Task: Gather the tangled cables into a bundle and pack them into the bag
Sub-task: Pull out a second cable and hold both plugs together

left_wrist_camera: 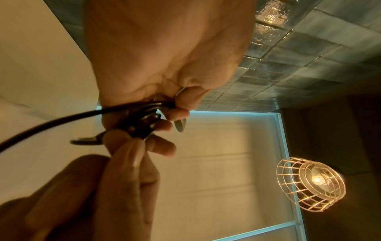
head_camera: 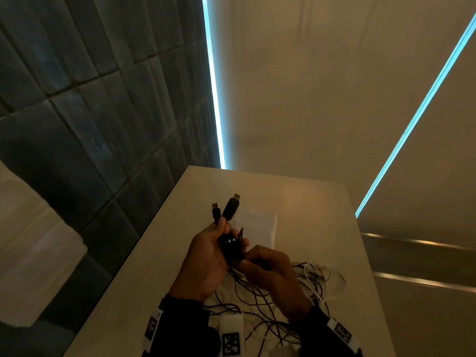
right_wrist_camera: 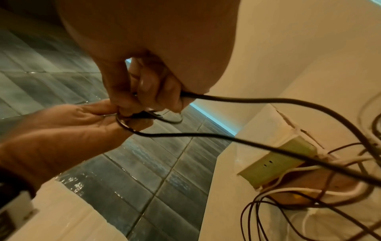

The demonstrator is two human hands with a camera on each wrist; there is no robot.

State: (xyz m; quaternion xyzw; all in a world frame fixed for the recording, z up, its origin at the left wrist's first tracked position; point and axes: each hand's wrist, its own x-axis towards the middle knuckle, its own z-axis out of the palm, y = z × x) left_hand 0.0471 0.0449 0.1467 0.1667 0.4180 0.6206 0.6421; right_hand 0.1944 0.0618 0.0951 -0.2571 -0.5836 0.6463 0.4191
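My left hand (head_camera: 213, 243) is raised above the white table (head_camera: 309, 202) and grips a small bundle of black cables (head_camera: 231, 247); two USB plugs (head_camera: 226, 208) stick up out of it. My right hand (head_camera: 265, 264) is just right of it and pinches a black cable (right_wrist_camera: 268, 99) at the bundle. In the left wrist view the black cable coils (left_wrist_camera: 142, 117) sit between the fingers of both hands. Loose black and white cables (head_camera: 296, 292) lie tangled on the table under my hands. A white bag (head_camera: 260, 225) lies flat behind them.
Dark tiled wall (head_camera: 90, 112) runs along the table's left edge. A green and brown box (right_wrist_camera: 288, 164) lies under the tangle in the right wrist view. A caged lamp (left_wrist_camera: 311, 184) hangs overhead. A white marker block (head_camera: 231, 336) sits at the near table edge.
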